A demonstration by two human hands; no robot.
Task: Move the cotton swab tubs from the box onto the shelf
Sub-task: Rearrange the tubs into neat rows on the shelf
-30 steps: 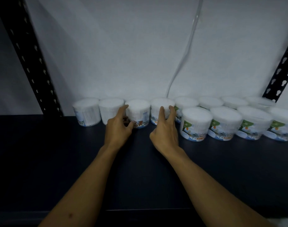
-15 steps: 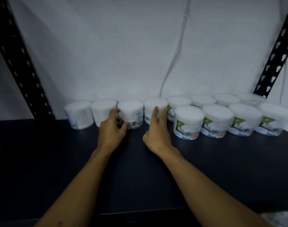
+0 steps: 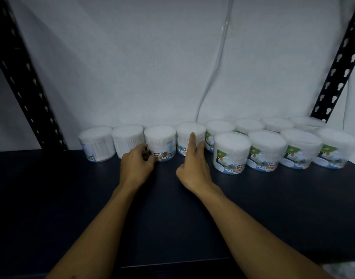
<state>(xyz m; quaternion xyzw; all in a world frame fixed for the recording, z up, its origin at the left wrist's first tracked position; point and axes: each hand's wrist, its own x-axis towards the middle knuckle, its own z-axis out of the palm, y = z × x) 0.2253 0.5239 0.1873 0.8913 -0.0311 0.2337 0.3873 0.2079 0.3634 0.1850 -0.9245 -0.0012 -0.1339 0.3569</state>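
Observation:
Several clear cotton swab tubs stand in a back row along the white wall on the dark shelf (image 3: 51,198), with a shorter front row (image 3: 231,152) at the right. My left hand (image 3: 136,164) curls its fingers and thumb around the lower left side of the third tub from the left (image 3: 162,141), which shows a "COTTON BUDS" label. Beside it, my right hand (image 3: 192,168) presses the front of the fourth tub (image 3: 182,131), index finger pointing up its wall and thumb held apart. The box is out of view.
Black perforated shelf uprights rise at the left (image 3: 21,81) and right (image 3: 338,65). A thin clear cable (image 3: 215,63) hangs down the white wall behind the tubs. Something white (image 3: 350,270) shows below the shelf's front edge at the bottom right.
Both hands stay at the same two tubs. My left fingers have slid lower, to the base of the third tub. The view has shifted slightly, with the tubs now a little lower and further left.

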